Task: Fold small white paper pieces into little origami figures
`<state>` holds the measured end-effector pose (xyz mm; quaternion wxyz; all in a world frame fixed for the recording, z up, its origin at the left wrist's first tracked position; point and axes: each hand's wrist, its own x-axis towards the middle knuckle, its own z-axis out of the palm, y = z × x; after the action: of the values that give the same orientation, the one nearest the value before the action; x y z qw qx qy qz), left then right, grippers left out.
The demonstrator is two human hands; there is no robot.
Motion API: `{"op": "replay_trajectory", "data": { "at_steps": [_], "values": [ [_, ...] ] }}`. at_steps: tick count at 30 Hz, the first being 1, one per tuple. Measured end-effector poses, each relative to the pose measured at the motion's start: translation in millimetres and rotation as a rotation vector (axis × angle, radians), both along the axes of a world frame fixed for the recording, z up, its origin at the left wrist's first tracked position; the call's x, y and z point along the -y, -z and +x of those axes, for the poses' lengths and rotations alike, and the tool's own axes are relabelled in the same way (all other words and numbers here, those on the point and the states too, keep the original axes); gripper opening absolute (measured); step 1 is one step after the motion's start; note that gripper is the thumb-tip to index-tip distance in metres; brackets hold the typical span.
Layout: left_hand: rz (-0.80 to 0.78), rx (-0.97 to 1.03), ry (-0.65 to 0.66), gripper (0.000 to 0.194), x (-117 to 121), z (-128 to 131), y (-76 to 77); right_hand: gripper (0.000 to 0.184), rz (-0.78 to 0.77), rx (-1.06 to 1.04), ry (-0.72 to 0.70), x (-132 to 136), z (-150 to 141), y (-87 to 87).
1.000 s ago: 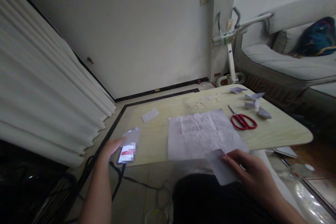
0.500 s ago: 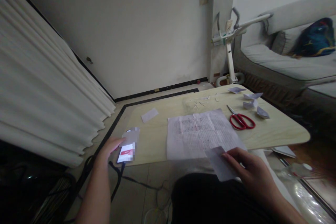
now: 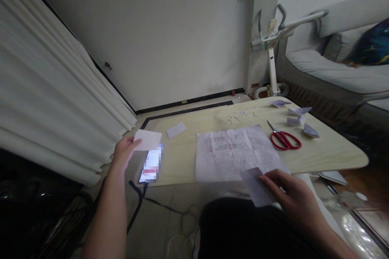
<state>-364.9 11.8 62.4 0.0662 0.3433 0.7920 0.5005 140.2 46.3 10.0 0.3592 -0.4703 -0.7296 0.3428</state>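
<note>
My left hand [image 3: 124, 151] pinches a white slip of paper [image 3: 148, 140] by its left edge, raised over the table's left end. Just below that slip lies a phone [image 3: 151, 164] with its screen lit and a cable at its lower end. Between the thumb and fingers of my right hand [image 3: 284, 190] is another rectangular piece of paper [image 3: 257, 188], held at the near table edge. Partly behind it, a large creased printed sheet [image 3: 234, 151] lies flat. A third small slip of paper [image 3: 176, 130] rests beyond the phone.
Red-handled scissors [image 3: 285, 139] lie right of the printed sheet. Several folded paper boats [image 3: 296, 120] stand at the table's [image 3: 331, 156] far right. Thin paper scraps [image 3: 234, 119] lie at the back. A white curtain [image 3: 57, 73] hangs left; exercise equipment [image 3: 272, 64] and a sofa [image 3: 340, 68] stand behind.
My left hand has lifted its paper slip off the phone, uncovering more of the screen. My right hand keeps its paper in nearly the same place. The view has shifted slightly.
</note>
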Motion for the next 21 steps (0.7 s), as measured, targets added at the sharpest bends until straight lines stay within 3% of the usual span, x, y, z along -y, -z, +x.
{"op": "replay_trajectory", "data": {
  "at_steps": [5,12,17,21],
  "values": [
    [0.212,-0.078,-0.035,0.044,-12,17,-6.7,0.035,0.035,0.011,0.030,-1,2,2.9],
    [0.099,-0.074,0.072,0.025,-18,62,31.3,0.034,0.052,0.002,0.009,-2,3,6.8],
    [0.061,-0.100,0.114,0.036,-19,75,54.1,0.035,0.041,-0.020,0.035,-1,5,8.6],
    [-0.020,-0.147,0.144,0.035,-16,75,67.7,0.035,0.022,-0.022,0.034,0,5,9.1]
  ]
}}
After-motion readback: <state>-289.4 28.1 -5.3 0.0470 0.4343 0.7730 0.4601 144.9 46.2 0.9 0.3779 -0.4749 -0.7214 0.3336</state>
